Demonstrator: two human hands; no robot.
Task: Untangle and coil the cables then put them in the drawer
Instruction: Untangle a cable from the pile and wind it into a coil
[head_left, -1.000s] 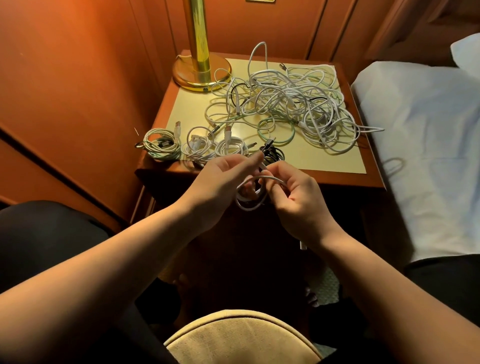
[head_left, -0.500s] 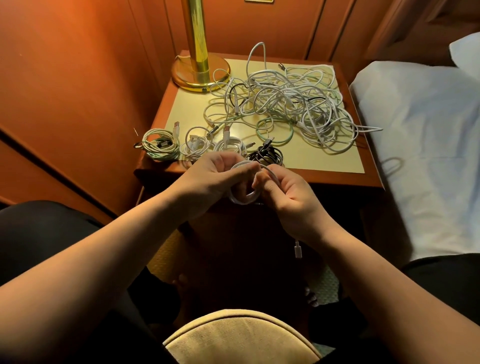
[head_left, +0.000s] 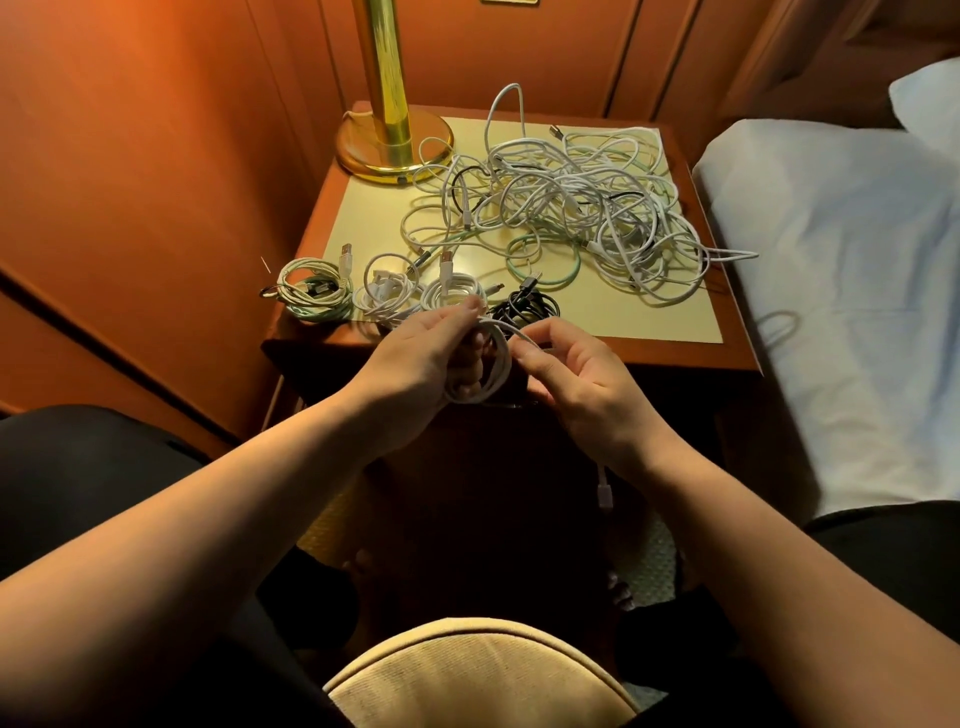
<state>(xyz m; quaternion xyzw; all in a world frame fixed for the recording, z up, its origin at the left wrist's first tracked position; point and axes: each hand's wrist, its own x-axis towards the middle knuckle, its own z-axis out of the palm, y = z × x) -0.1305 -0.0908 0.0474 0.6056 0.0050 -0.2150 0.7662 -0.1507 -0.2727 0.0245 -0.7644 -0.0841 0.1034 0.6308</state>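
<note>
A white cable (head_left: 492, 364) is wound in a small coil around the fingers of my left hand (head_left: 422, 358), just in front of the nightstand's front edge. My right hand (head_left: 576, 379) pinches the cable's free run beside the coil; its loose plug end (head_left: 604, 493) dangles below my right wrist. A big tangle of white, mint and black cables (head_left: 566, 208) covers the back and right of the nightstand top (head_left: 374, 213). Several finished coils lie along the front left: a white-green one (head_left: 314, 291), two white ones (head_left: 387, 291) (head_left: 451, 293) and a black one (head_left: 524, 306).
A brass lamp base (head_left: 392, 150) stands at the nightstand's back left corner. Wooden wall panels (head_left: 130, 182) close in the left and back. A bed with a white sheet (head_left: 852, 291) lies right of the nightstand. A beige cushion (head_left: 478, 675) is at the bottom centre.
Both hands have risen slightly toward the nightstand edge. The white cable has gained wraps around my left fingers, and its dangling plug end has come higher.
</note>
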